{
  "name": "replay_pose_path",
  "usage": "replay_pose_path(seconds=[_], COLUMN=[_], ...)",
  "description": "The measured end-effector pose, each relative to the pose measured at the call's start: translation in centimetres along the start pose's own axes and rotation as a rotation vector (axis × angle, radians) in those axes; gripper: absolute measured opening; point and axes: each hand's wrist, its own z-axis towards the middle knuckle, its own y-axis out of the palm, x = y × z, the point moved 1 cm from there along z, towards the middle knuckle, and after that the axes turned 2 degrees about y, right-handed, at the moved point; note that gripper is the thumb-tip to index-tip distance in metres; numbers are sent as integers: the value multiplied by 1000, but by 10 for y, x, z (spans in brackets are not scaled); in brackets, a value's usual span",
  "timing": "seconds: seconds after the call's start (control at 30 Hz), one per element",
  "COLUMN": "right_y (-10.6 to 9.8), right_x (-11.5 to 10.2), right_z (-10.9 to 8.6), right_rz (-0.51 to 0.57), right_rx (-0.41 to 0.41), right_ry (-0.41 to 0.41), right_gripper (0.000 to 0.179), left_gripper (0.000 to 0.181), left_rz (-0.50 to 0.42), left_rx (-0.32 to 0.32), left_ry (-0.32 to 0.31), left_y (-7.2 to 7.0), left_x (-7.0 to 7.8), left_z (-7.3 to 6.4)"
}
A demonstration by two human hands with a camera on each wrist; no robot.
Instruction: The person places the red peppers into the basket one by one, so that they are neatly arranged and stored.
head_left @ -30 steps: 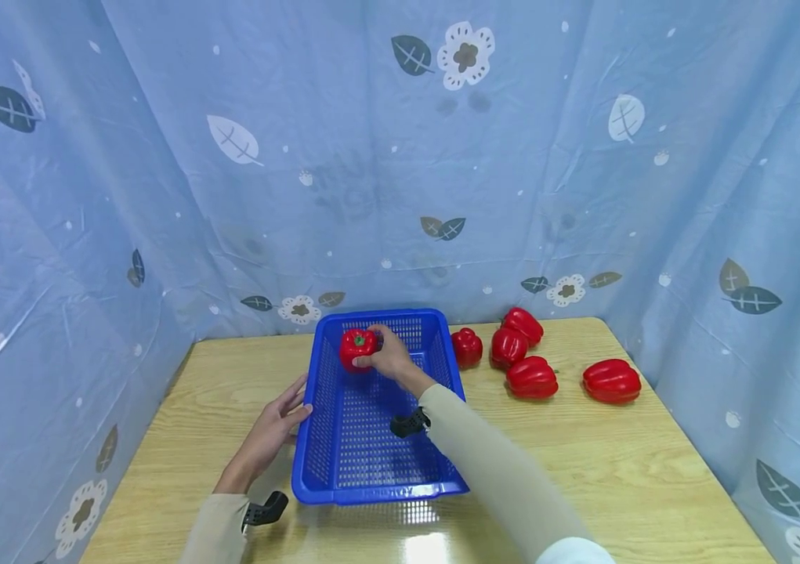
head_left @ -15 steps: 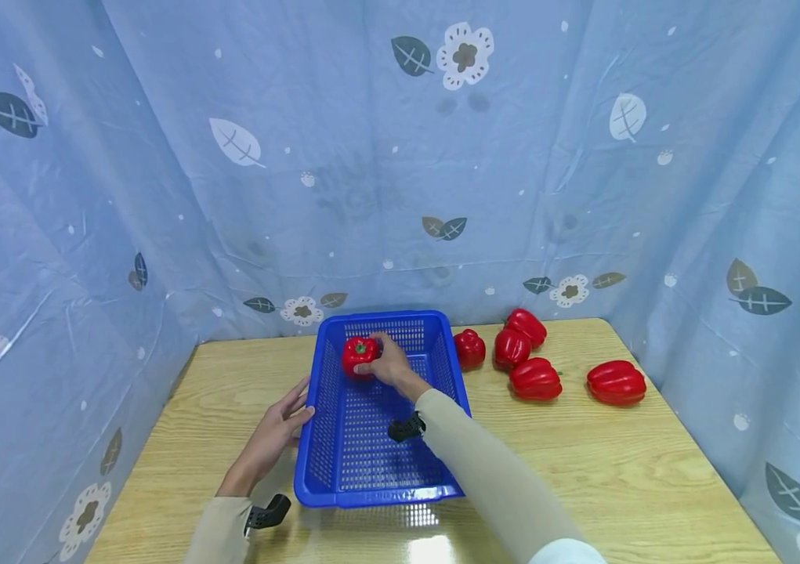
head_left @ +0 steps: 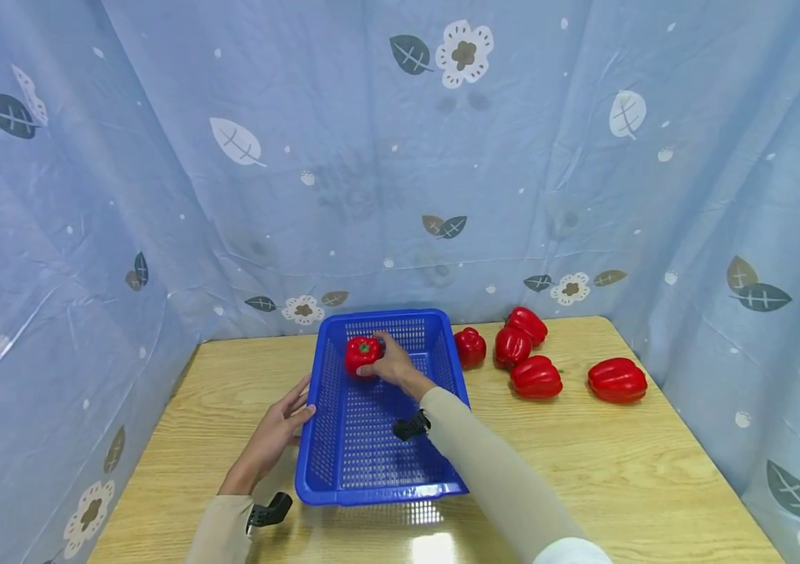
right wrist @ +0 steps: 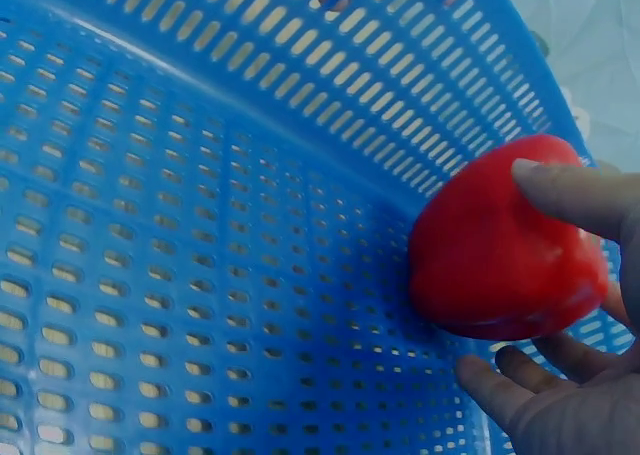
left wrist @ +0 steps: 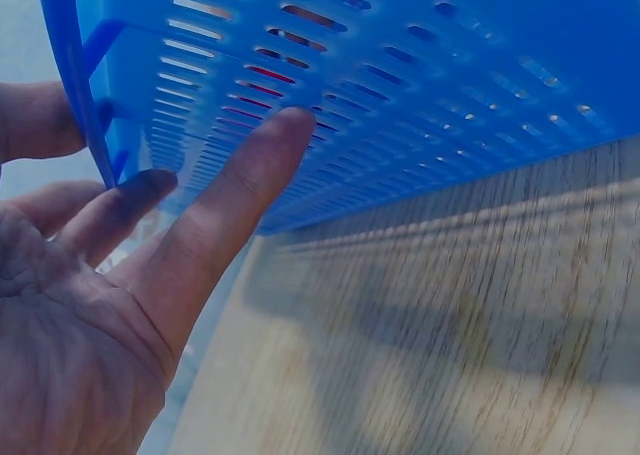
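Note:
A blue perforated plastic basket (head_left: 371,495) stands on the table. In the head view, my right hand (head_left: 394,363) reaches inside it and grips a red bell pepper (head_left: 357,359) in the far left corner, stem up. The right wrist view shows the thumb (right wrist: 570,190) pressed on the pepper's side, the other fingers round its far and lower side. My left hand (head_left: 276,427) holds the basket's left side. Its thumb lies over the rim and a straight finger (left wrist: 240,195) touches the slotted outer wall.
Several more red bell peppers lie right of the basket: one pepper (head_left: 470,348) close beside it, a cluster (head_left: 512,346) behind, and a lone pepper (head_left: 617,381) near the right edge of the wooden table (head_left: 604,470). A blue patterned curtain (head_left: 343,157) surrounds the back and sides.
The right hand and the bell pepper have shifted very slightly toward the near right inside the basket. The left hand keeps its place on the basket's side.

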Motion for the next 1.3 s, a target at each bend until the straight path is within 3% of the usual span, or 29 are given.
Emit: replay_pose_path(seconds=[0.37, 0.77, 1.3], right_y=[-20, -44, -80], right_x=[-16, -39, -49], right_z=[-11, -36, -78], right_rz=[68, 108, 127], right_rx=[-54, -114, -101], right_ry=[-70, -130, -220], right_gripper=[87, 86, 82], left_gripper=[61, 60, 62], left_rz=[13, 25, -6], left_rx=[-23, -19, -30], left_ry=[6, 4, 16], left_y=[-3, -4, -6], left_x=[3, 1, 1], left_z=[3, 3, 3])
